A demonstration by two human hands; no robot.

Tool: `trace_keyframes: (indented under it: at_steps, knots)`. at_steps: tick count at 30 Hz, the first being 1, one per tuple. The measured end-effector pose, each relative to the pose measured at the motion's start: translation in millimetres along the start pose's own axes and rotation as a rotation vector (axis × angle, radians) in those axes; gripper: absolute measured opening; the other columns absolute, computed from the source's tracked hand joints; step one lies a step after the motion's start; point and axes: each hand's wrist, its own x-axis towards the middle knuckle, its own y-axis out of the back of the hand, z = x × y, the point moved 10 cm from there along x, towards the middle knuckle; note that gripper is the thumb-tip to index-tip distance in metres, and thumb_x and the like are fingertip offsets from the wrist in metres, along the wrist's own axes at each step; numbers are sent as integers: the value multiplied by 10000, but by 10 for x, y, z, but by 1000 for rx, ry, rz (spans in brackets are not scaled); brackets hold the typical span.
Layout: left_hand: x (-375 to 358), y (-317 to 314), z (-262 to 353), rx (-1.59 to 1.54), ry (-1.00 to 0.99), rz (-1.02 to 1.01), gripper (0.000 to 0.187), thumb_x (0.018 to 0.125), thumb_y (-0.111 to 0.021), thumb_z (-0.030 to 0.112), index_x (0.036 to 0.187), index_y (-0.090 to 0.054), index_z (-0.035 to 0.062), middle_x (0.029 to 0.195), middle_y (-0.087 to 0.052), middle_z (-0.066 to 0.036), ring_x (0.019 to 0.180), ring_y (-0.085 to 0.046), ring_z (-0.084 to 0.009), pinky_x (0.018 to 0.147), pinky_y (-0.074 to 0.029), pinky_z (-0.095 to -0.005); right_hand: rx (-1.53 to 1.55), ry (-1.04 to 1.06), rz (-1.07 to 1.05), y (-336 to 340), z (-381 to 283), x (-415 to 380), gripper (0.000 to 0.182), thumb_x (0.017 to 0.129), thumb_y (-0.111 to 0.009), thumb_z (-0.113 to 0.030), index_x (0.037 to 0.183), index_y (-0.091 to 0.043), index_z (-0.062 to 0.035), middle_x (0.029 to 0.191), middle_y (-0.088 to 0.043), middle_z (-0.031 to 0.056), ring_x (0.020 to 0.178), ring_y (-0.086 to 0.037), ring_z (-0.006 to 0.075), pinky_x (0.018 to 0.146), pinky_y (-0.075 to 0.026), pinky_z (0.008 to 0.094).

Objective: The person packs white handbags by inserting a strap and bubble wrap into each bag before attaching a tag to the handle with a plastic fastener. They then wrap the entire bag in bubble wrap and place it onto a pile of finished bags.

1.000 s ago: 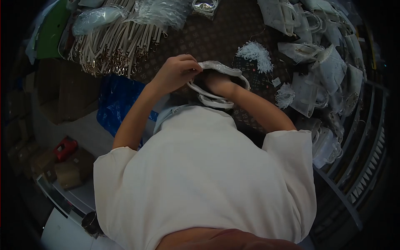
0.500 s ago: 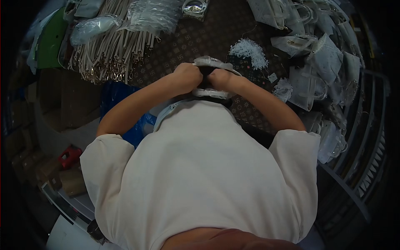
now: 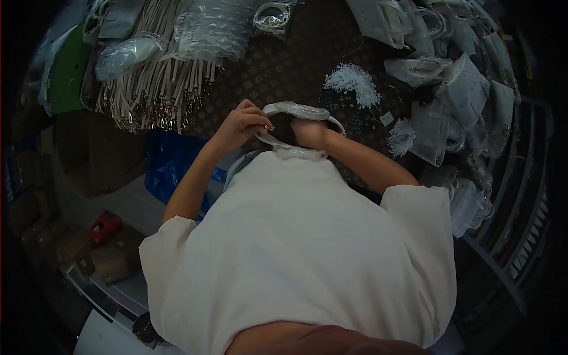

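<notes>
Close against my chest is a white bag (image 3: 299, 110) with plastic-wrapped handles, its dark opening facing up. My left hand (image 3: 244, 125) is at the bag's left end, fingers bent and pinched together by a small metal-looking piece at the rim. Inside the opening is my right hand (image 3: 309, 132); its fingers are hidden in the dark interior.
Pale straps with metal clasps (image 3: 157, 89) and clear plastic packets (image 3: 213, 29) lie at the upper left. White strings (image 3: 355, 83) are heaped right of centre. Wrapped white bags (image 3: 464, 89) crowd the right side. A blue plastic sheet (image 3: 168, 168) hangs at left.
My left hand has moved left and slightly down, out of the bag's opening to its left end. The opening shows wider now. My right hand is a little lower and still inside.
</notes>
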Motion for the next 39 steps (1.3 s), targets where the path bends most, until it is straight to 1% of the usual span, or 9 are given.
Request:
trace_keyframes:
  at_steps: [2,5,11,13,17,23,28,35,39]
  knots:
    - [-52,37,-27,21,18,37,155,673,-664,7,808,-680,80,806,-620,3,789,-464,-168,705,-438,-281,-23,0,-106,-70,-4,5,206,743,-562,-105,887,-628,26,884,-631,178,831,-623,278,764,-480,343]
    - [-87,22,36,34,-38,30,176,654,-664,-21,805,-673,70,813,-613,-11,811,-473,-175,697,-442,-279,580,-14,-192,-245,-6,14,252,794,-592,-183,947,-607,16,890,-636,152,848,-618,248,774,-475,325]
    - [-143,3,2,6,-26,59,170,657,-674,4,812,-668,73,830,-618,-10,808,-472,-190,701,-432,-288,1005,116,205,290,-172,-62,298,809,-618,-289,947,-624,-25,869,-640,115,848,-608,219,757,-458,307]
    - [-176,107,65,46,-89,163,143,681,-671,41,816,-672,87,807,-620,1,810,-474,-177,707,-438,-284,1046,-189,-36,61,-67,-80,285,805,-629,-268,966,-622,-33,850,-646,97,831,-607,190,758,-454,288]
    - [-195,188,311,45,-216,156,131,680,-671,41,800,-669,93,808,-616,-3,816,-478,-176,713,-433,-286,1156,-216,-160,-197,-36,-4,324,786,-651,-305,953,-628,-28,861,-648,84,821,-604,184,759,-451,280]
    - [-379,-157,371,328,-292,-337,137,721,-624,35,850,-610,80,856,-595,-30,837,-484,-218,784,-395,-311,763,109,294,138,-137,47,301,742,-664,-276,885,-651,-11,884,-650,100,833,-609,230,730,-477,314]
    - [-585,-165,85,492,-163,-468,101,770,-593,138,834,-599,61,812,-572,-52,829,-491,-210,762,-383,-310,3,-257,563,919,281,-392,141,688,-644,-166,709,-628,-27,753,-587,118,747,-590,251,639,-493,349]
    - [-470,-304,189,424,-137,-314,150,730,-628,110,865,-594,55,866,-577,-55,844,-490,-220,762,-395,-314,-83,-221,879,1073,417,-440,114,692,-650,-130,679,-612,-23,665,-542,95,615,-568,247,571,-478,348]
    - [-470,-208,356,325,-211,-184,205,699,-637,57,898,-589,60,901,-584,-50,889,-491,-234,802,-415,-329,806,-384,1108,732,1160,-841,124,712,-660,-120,781,-653,-18,698,-600,108,621,-588,237,563,-462,301]
